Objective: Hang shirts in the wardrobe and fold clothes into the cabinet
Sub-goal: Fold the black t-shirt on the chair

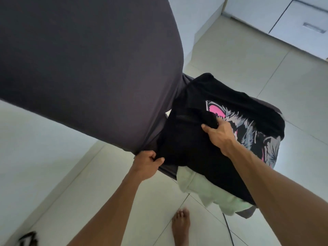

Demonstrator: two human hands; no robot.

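Head view looks down on a pile of clothes over a pale tiled floor (230,55). On top lies a black T-shirt (191,132) with a pink and grey print (248,132) on its right part. Right hand (219,133) rests on the middle of this shirt, fingers and thumb curled into a fold of the black cloth just left of the print, pinching it. Left hand (148,163) is at the shirt's near-left edge, fingers curled tight round a bunch of dark fabric where the black shirt meets a grey garment (71,68). That grey garment spreads wide from the left hand up to the far left and fills much of the view. Under the black shirt, on its near side, a pale green cloth (204,189) sticks out, and a dark grey edge shows below it. White cabinet (301,22) with drawer fronts stands at the far right. A bare foot (181,226) stands on the tiles near the bottom, with a thin dark cord (229,231) just to its right.
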